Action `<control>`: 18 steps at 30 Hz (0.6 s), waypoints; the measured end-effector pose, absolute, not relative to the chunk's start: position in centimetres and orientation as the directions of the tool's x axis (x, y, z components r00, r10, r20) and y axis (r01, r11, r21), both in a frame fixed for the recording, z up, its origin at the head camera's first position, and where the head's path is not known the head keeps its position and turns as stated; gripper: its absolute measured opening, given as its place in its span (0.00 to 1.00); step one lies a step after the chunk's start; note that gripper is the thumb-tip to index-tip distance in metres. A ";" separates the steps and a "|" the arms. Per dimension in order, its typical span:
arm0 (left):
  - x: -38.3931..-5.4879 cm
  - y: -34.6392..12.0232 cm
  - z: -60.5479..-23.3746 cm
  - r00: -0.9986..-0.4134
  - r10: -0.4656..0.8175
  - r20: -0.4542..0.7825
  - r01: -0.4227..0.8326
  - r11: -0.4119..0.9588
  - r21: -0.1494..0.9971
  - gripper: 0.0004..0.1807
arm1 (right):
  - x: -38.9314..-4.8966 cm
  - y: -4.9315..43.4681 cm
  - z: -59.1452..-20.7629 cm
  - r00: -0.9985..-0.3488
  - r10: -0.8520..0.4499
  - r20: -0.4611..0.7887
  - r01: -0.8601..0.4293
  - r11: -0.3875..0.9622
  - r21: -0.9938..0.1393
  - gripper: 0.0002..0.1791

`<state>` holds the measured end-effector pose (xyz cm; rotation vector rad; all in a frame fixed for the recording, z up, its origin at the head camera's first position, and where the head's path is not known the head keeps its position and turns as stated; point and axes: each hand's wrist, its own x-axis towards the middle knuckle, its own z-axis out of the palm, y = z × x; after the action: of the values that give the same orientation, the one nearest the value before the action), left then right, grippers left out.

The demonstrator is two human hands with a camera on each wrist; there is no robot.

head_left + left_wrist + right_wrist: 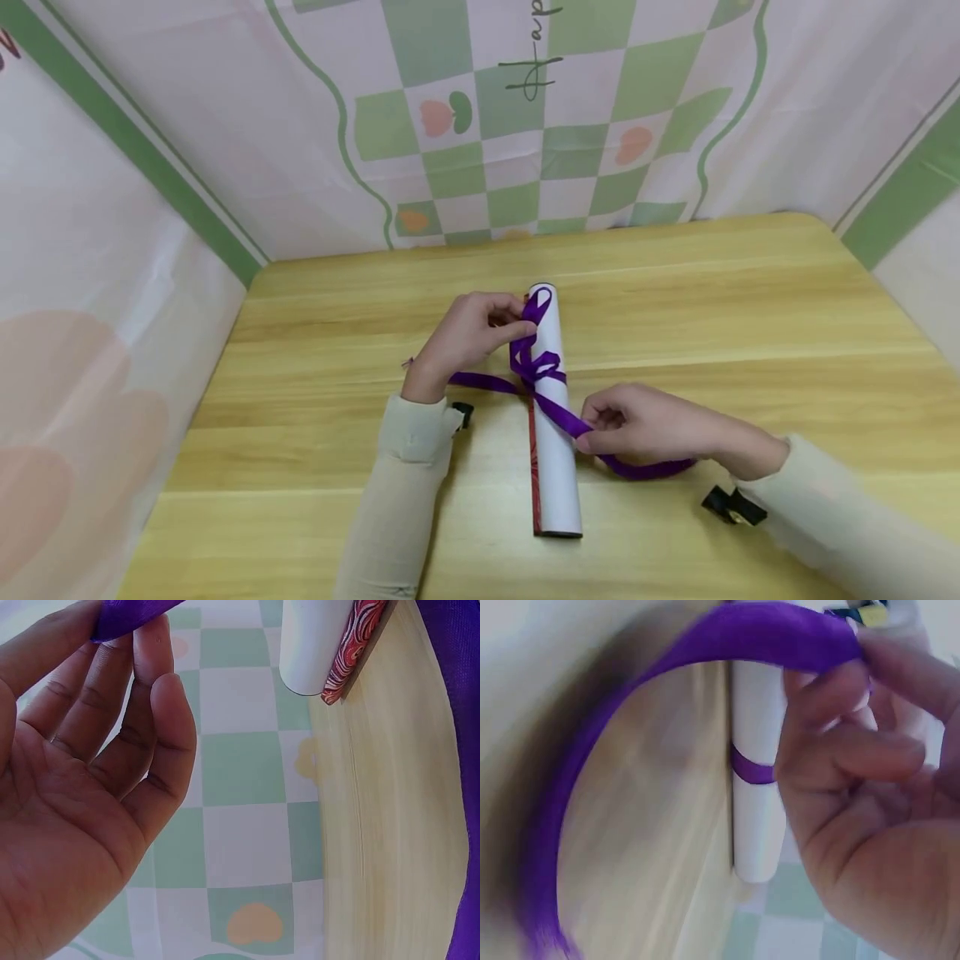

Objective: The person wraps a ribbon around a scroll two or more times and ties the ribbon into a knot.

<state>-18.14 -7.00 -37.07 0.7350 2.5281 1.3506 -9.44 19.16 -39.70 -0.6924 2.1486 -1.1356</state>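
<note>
A white rolled scroll (561, 492) with a red patterned edge (535, 467) lies lengthwise on the wooden table. Purple ribbon (553, 410) wraps its middle, with a knot and small loops on top. Near the scroll's far end, my left hand (467, 335) pinches a standing ribbon loop (536, 310) between thumb and fingers. To the right of the roll, my right hand (651, 423) pinches a ribbon length between thumb and forefinger; its free tail (544, 847) curves down in the right wrist view. Another tail (480, 381) passes under the left wrist.
The wooden table (300, 450) stretches out on both sides of the scroll. Behind it hangs a cloth backdrop (510, 183) with green and white checks, and more cloth (97, 250) hangs at the left. Black clips (733, 506) sit at both cuffs.
</note>
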 end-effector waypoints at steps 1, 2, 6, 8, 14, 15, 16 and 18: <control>-18.1 -7.0 -37.1 -0.861 0.504 0.070 0.338 0.463 0.819 0.07 | -9.5 19.4 -39.6 -0.665 -0.694 -0.276 -0.142 0.480 -0.866 0.09; -18.1 -7.0 -37.1 -0.860 0.505 0.071 0.339 0.463 0.819 0.07 | -9.5 19.7 -39.5 -0.647 -0.706 -0.288 -0.123 0.470 -0.874 0.09; -18.1 -7.1 -37.1 -0.859 0.508 0.069 0.339 0.462 0.820 0.07 | -9.4 20.4 -39.4 -0.549 -0.780 -0.300 -0.129 0.433 -0.892 0.11; -18.2 -7.1 -37.1 -0.858 0.508 0.070 0.340 0.462 0.819 0.07 | -9.3 20.6 -39.5 -0.516 -0.821 -0.246 -0.185 0.386 -0.904 0.12; -18.3 -7.1 -37.2 -0.857 0.510 0.074 0.347 0.464 0.815 0.07 | -8.6 20.2 -39.2 -0.614 -0.780 0.125 -0.524 0.284 -0.803 0.13; -18.3 -7.1 -37.2 -0.857 0.510 0.074 0.346 0.464 0.815 0.07 | -8.5 20.0 -39.1 -0.641 -0.748 0.172 -0.568 0.311 -0.762 0.14; -18.3 -7.1 -37.2 -0.858 0.509 0.074 0.345 0.464 0.816 0.07 | -8.5 19.8 -39.0 -0.665 -0.717 0.208 -0.597 0.344 -0.724 0.14; -18.3 -7.1 -37.3 -0.859 0.507 0.072 0.342 0.464 0.817 0.07 | -8.3 19.3 -38.9 -0.703 -0.665 0.252 -0.625 0.407 -0.667 0.14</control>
<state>-18.30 -7.14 -37.26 0.7423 2.5280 1.3479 -8.34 19.35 -38.87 -1.1886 2.5904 -1.1912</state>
